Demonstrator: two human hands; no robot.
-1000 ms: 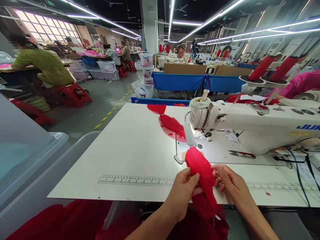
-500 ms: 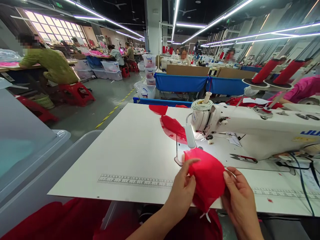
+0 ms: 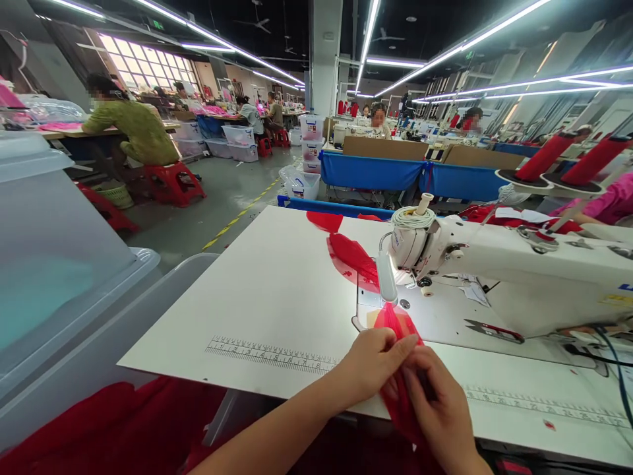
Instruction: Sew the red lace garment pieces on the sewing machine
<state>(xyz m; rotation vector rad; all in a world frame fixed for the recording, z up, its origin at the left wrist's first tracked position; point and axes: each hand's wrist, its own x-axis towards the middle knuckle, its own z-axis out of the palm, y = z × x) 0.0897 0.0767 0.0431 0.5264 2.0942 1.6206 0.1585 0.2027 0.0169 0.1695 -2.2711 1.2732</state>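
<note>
Both hands are together at the front of a white sewing machine (image 3: 475, 254), gripping one piece of sheer red fabric (image 3: 394, 321). My left hand (image 3: 373, 363) pinches it from the left, thumb and fingers closed. On the right, my right hand (image 3: 435, 396) has its fingers curled round the cloth, touching the left fingertips. The fabric is gathered narrow, its upper end near the machine's needle area and its lower end hanging over the table edge. More red fabric pieces (image 3: 351, 257) lie on the table behind and left of the needle area.
Thread snips (image 3: 494, 331) lie on the machine bed. A ruler scale (image 3: 270, 356) is printed on the white table (image 3: 237, 290). Red thread cones (image 3: 546, 157) stand behind the machine. Translucent plastic bins (image 3: 64, 264) are at my left. Several people work at other tables.
My hands have come together, and the red fabric, spread out between them before, is now bunched narrow. The view has shifted slightly left.
</note>
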